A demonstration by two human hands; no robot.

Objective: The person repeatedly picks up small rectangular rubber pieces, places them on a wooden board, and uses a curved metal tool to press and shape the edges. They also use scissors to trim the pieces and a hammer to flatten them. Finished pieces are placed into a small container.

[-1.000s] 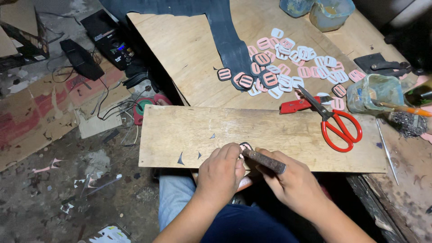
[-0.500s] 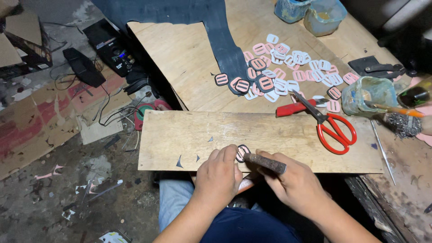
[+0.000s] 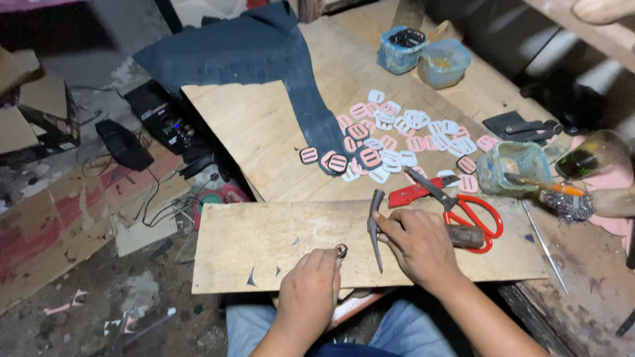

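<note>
My left hand [image 3: 311, 291] pinches one small pink oval buckle piece [image 3: 341, 250] on the pale plywood work board [image 3: 264, 244], my right hand [image 3: 417, 244] grips a dark metal hammer [image 3: 375, 221]; many similar pink pieces [image 3: 397, 142] lie heaped beyond, seemingly already done.

— What carries everything here?
— A wooden table [image 3: 264, 132], with a loose plywood board [image 3: 264, 251] laid across its near edge.
— And on the table itself?
— Dark cloth [image 3: 264, 59], scattered pink and white buckles [image 3: 410, 135], red scissors [image 3: 473, 215], two blue tubs [image 3: 423, 56] at the far side.
</note>
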